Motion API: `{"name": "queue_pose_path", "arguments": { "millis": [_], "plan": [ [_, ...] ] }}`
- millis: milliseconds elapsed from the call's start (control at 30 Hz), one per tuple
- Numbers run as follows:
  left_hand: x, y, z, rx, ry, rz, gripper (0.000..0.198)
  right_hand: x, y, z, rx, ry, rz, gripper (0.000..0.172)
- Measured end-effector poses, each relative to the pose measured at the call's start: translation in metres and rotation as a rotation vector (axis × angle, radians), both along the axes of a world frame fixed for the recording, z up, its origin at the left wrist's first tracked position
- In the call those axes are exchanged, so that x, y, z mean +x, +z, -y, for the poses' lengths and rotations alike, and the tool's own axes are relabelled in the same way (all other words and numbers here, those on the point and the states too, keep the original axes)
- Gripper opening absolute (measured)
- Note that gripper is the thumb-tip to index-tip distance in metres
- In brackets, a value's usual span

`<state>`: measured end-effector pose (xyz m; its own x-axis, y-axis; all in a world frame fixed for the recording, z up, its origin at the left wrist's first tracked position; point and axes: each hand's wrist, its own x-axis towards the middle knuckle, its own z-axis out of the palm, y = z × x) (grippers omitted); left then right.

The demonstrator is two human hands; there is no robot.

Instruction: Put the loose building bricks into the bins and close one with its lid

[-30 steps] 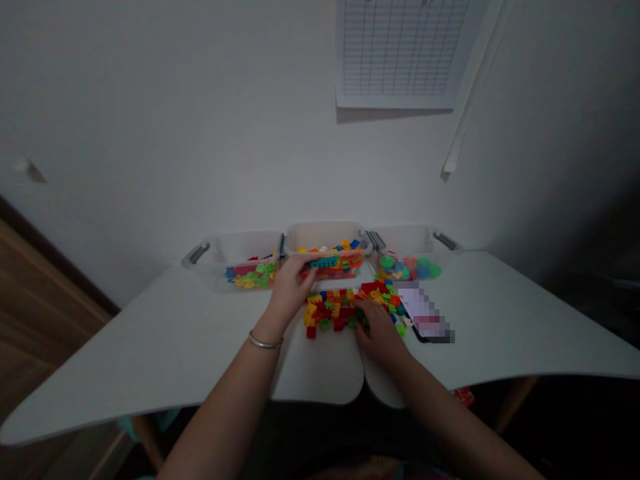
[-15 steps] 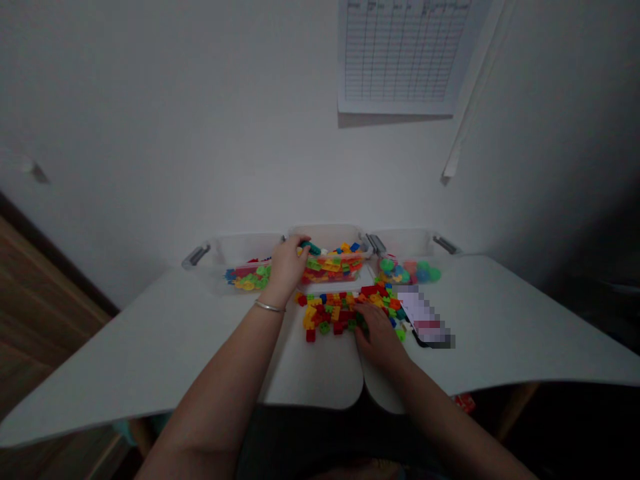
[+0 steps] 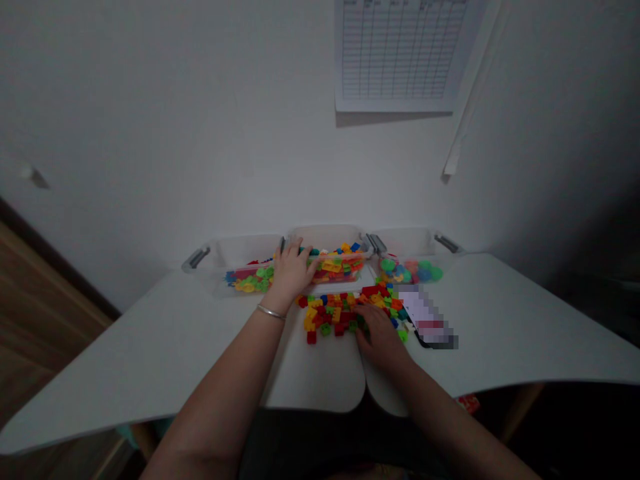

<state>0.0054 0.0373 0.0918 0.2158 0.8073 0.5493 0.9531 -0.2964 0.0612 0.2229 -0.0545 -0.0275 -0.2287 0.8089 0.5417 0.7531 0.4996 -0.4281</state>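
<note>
My left hand (image 3: 294, 270) is at the front left corner of the middle clear plastic box (image 3: 327, 235), fingers spread over its rim and nothing seen in them. Inside that box lie many toy building bricks (image 3: 331, 265), with a teal brick (image 3: 314, 252) just beyond my fingertips. My right hand (image 3: 379, 333) rests at the right side of a loose pile of bricks (image 3: 330, 313) on the table. Its thumb and forefinger stand apart, with a dark green brick (image 3: 365, 325) showing between them; the other fingertips are partly hidden.
A left box (image 3: 245, 247) holds blue, red, green and yellow pieces; a right box (image 3: 403, 241) holds round green, blue and red ones. A phone (image 3: 425, 317), blurred out, lies right of the pile. The white table (image 3: 505, 313) meets a wall with a printed chart (image 3: 395, 60).
My left hand has let go of the teal brick, now in the middle box, and its fingers have spread and drawn slightly back. My right hand has hardly moved.
</note>
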Motion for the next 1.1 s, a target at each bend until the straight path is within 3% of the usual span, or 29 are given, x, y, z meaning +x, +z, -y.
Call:
{"name": "queue_pose_path", "arguments": {
  "millis": [400,633,767,933,1100],
  "plan": [
    [-0.002,-0.003,0.011,0.023,-0.088,-0.011,0.042,0.0,0.002,-0.001,-0.052,0.02,-0.014,0.043],
    [-0.002,-0.007,0.035,0.151,-0.195,0.056,0.024,0.0,0.002,-0.001,-0.052,0.014,-0.009,0.044],
    [-0.005,-0.014,0.05,-0.029,-0.282,-0.027,0.02,0.0,0.002,-0.001,-0.053,0.014,0.003,0.043],
    [-0.015,-0.042,0.051,-0.356,-0.306,-0.11,0.019,-0.001,0.002,-0.001,-0.046,0.013,0.009,0.042],
    [-0.019,-0.062,0.046,-0.446,-0.271,-0.097,0.025,-0.001,0.002,-0.001,-0.039,0.013,0.0,0.043]
  ]
}}
